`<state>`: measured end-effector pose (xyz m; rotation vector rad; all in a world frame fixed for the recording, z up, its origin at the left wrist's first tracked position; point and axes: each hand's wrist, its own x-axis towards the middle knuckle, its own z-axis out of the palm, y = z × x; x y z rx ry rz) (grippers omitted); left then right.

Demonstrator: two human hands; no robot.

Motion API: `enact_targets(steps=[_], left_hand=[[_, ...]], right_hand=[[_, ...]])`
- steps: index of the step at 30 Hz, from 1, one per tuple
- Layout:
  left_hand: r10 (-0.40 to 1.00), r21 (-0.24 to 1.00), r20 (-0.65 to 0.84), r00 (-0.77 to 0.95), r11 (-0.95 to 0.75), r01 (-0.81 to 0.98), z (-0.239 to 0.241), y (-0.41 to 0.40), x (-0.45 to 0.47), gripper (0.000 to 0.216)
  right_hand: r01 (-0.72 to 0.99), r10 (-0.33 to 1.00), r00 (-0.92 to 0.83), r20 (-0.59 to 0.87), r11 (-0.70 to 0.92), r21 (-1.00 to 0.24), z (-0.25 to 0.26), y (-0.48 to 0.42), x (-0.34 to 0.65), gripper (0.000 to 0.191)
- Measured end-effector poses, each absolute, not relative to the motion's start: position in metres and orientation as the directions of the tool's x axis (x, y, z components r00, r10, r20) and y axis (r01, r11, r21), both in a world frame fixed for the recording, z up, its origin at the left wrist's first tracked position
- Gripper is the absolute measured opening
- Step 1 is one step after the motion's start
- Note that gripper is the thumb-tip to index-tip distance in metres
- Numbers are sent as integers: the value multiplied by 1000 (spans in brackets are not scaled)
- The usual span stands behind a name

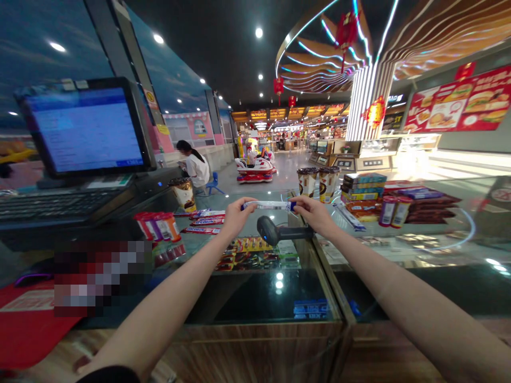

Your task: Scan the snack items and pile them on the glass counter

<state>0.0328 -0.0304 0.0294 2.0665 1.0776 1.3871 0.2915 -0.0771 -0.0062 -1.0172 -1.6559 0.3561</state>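
Stretched level between my hands is a slim candy roll (pixel 269 205), white in the middle with dark blue ends. My left hand (pixel 239 214) pinches its left end, and my right hand (pixel 312 214) pinches the right end. Just below it, a black handheld barcode scanner (pixel 279 232) lies on the glass counter (pixel 255 290). Left of my left hand are several red and white Mentos rolls (pixel 205 222). Another white and blue roll (pixel 348 216) rests to the right of my right hand.
A monitor (pixel 85 127) and keyboard (pixel 59 205) stand on the left, with small coloured tubes (pixel 157 227) nearby. Lidded cups (pixel 306 182), stacked boxes (pixel 362 187) and brown packets (pixel 433 206) occupy the right counter. Beyond it, a person (pixel 197 167) sits near a blue chair.
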Motion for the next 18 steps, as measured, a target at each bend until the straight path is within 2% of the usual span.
enact_targets(steps=[7, 12, 15, 18], left_hand=[[828, 737, 518, 215, -560, 379, 47, -23, 60, 28], [870, 812, 483, 105, -489, 320, 58, -15, 97, 44], [903, 894, 427, 38, -428, 129, 61, -12, 122, 58], [947, 946, 320, 34, -317, -65, 62, -15, 148, 59]], right_hand=[[422, 758, 51, 650, 574, -702, -3, -72, 305, 19], [506, 760, 91, 643, 521, -688, 3, -76, 323, 22], [534, 758, 94, 646, 509, -675, 5, -82, 336, 26], [483, 772, 126, 623, 501, -718, 4, -89, 352, 27]])
